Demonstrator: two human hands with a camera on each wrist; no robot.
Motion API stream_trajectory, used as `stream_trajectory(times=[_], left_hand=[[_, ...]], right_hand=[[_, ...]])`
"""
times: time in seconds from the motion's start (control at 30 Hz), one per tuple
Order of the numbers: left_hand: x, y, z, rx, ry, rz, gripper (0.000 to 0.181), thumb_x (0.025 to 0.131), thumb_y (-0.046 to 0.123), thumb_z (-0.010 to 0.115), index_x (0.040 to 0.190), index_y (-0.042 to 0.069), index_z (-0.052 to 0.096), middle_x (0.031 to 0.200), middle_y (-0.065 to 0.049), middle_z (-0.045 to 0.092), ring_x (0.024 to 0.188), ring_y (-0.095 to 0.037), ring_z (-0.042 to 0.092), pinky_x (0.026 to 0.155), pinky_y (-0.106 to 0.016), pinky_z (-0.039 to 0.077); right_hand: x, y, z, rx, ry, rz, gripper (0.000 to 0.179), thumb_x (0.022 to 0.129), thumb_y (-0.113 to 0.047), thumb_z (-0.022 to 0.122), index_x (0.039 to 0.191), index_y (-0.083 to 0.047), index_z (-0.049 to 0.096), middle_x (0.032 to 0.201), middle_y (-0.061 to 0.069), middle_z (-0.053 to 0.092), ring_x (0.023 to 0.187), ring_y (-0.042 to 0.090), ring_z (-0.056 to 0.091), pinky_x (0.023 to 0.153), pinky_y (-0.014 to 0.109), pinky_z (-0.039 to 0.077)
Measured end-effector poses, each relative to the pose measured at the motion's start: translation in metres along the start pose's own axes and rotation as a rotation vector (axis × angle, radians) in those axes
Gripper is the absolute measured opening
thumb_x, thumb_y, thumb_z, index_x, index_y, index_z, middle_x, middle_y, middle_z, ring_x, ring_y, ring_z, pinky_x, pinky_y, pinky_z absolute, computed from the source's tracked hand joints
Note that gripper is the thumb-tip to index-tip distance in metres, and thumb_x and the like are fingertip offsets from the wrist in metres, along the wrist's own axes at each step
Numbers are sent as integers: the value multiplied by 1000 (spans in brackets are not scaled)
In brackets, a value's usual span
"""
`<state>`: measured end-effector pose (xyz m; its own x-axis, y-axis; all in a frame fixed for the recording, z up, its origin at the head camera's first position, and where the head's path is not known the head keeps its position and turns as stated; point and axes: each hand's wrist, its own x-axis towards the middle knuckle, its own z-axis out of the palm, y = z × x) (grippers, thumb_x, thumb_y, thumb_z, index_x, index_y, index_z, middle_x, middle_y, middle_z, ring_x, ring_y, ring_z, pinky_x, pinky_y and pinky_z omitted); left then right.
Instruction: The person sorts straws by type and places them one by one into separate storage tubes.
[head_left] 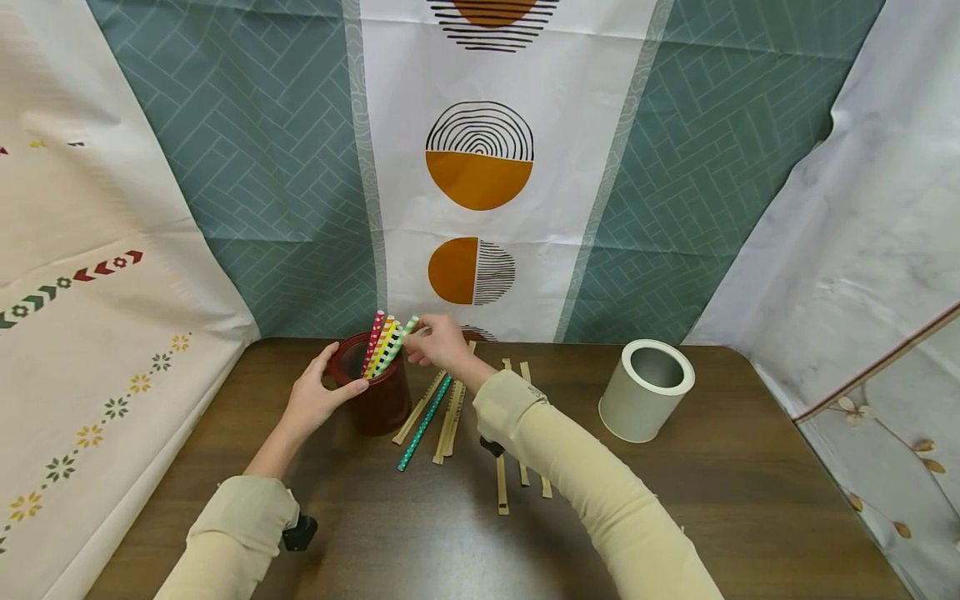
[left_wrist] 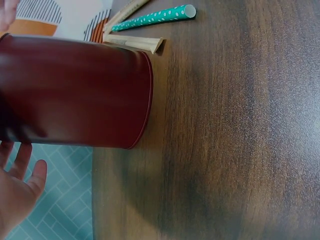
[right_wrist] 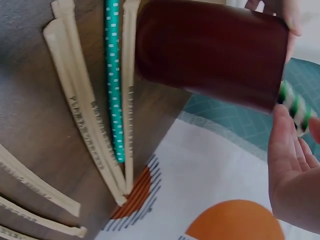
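A dark red canister (head_left: 378, 408) stands at the back left of the table, holding several patterned paper straws (head_left: 381, 348) that lean in its mouth. My left hand (head_left: 318, 397) holds it at the rim, thumb on the near side and fingers on the left. In the left wrist view, fingertips (left_wrist: 22, 160) touch the canister wall. At the mouth's right side, my right hand (head_left: 442, 343) pinches a green-and-white striped straw (right_wrist: 296, 107) near its upper end. The lower part of that straw is hidden inside the canister.
A teal dotted straw (head_left: 425, 423) and several slim paper-wrapped sticks (head_left: 502, 483) lie right of the canister, partly under the right forearm. A white canister (head_left: 637, 408) stands farther right. Patterned cloth (head_left: 480, 183) hangs behind the table.
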<state>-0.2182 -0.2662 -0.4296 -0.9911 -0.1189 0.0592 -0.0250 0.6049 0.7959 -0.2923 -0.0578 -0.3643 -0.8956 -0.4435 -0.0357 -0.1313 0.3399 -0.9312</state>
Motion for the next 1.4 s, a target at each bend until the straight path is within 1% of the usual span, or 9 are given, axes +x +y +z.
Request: stream_trajectory(times=[0.23,0.4,0.6,0.7,0.77,0.87,1.0,1.27,1.4], left_hand=[[0,-1,0,7,3,-5,91,74,48,65,142,15,15,142,-18,25,127,-36,27,95,-58,28],[1,-1,0,13,5,-5,91,73,48,65,142,15,16,142,-18,24,127,-36,27,95,-59,28],[1,-2,0,2,11,-2,90,74,47,65,142,15,17,141,-18,26,125,-35,29,95,-57,29],[1,-2,1,-5,17,2,90,74,47,66,142,14,17,140,-18,29,123,-34,32,94,-56,30],[1,-2,1,-9,20,4,89,74,46,66,142,13,18,139,-18,29,122,-33,33,94,-55,31],[1,-3,2,-10,20,1,89,74,45,66,142,13,18,139,-18,29,122,-33,33,95,-56,31],[1,-3,2,-10,21,-1,88,74,45,66,142,14,18,139,-18,30,121,-33,33,94,-56,30],[1,-4,1,-8,22,3,88,74,45,66,142,15,18,139,-17,29,123,-34,31,94,-57,29],[1,-4,2,-11,21,-1,88,74,45,66,142,15,18,140,-17,29,124,-34,30,95,-57,29]], right_hand=[[-1,17,-1,23,-50,69,27,83,-12,61,107,-2,56,90,21,64,80,35,63,54,26,51],[0,31,-1,66,-42,77,27,83,-9,60,107,1,54,86,21,61,65,25,61,53,27,50],[2,51,3,150,-13,110,35,83,-8,59,114,5,49,76,11,55,59,17,53,52,25,49],[2,60,6,171,14,137,36,82,-7,60,114,5,49,73,7,53,61,18,55,59,34,52],[2,66,8,184,29,159,35,82,-8,60,113,3,49,73,5,53,67,25,58,67,40,52],[2,75,12,218,44,187,36,82,-9,60,114,2,48,79,7,56,83,35,59,76,46,50],[0,87,16,266,54,213,42,83,-9,60,119,3,44,94,12,57,96,37,56,79,46,49],[-3,109,24,291,75,250,43,82,-9,60,120,3,42,99,14,55,97,35,56,77,44,50],[-3,117,27,258,97,245,43,81,-10,62,120,0,45,102,15,53,89,31,58,71,39,52]])
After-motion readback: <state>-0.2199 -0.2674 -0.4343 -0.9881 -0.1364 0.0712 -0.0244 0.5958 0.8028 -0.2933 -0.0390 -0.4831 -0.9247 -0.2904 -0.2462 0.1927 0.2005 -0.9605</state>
